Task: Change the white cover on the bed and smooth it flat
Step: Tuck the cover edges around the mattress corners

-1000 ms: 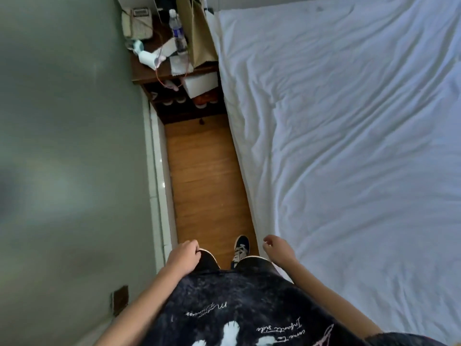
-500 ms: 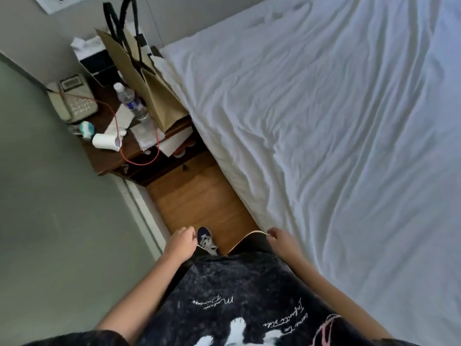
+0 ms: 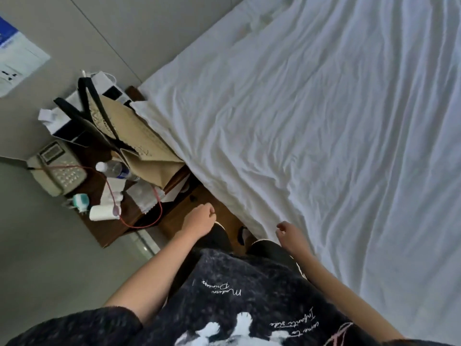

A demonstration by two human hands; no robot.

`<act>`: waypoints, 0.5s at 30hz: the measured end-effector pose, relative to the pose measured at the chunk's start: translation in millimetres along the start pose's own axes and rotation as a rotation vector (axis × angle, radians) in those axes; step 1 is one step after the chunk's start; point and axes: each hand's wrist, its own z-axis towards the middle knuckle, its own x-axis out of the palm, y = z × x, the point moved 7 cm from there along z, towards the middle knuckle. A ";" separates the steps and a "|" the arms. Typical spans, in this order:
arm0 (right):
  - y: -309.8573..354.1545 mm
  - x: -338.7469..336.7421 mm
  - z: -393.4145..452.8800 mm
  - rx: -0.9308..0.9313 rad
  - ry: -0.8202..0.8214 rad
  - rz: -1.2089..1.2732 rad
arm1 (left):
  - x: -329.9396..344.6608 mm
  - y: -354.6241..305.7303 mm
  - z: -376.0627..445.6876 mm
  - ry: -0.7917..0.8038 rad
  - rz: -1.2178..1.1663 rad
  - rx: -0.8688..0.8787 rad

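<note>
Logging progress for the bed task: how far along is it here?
Done: the white cover is spread across the bed. In hand: nothing; left hand and right hand hang loosely curled beside the bed edge, off the fabric. Left: creases run across the cover, so smoothing remains.

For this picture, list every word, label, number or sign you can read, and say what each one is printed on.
Black shirt: white cursive script in several places, upside down to the camera, too blurred to read with confidence.
Blue and white wall notice: print too small to read.
Telephone: keypad and display too blurred to read.
Water bottle: label unreadable.
Paper bag: faint marks, unreadable.
</note>
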 end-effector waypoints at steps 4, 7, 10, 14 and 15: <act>50.4 -41.9 43.7 -0.012 -0.072 0.025 | -61.5 -13.9 52.0 -0.051 0.017 0.032; 76.8 -50.5 75.6 -0.013 -0.061 -0.006 | -98.9 -9.1 96.3 -0.058 -0.014 0.003; 105.6 -48.1 112.1 0.000 -0.006 -0.120 | -132.0 -2.6 142.5 -0.062 -0.063 -0.012; 166.2 -45.7 172.3 -0.014 0.010 -0.185 | -173.0 21.1 214.5 -0.152 -0.161 -0.123; 185.8 -44.2 191.0 -0.036 0.011 -0.197 | -183.6 29.4 233.7 -0.193 -0.205 -0.179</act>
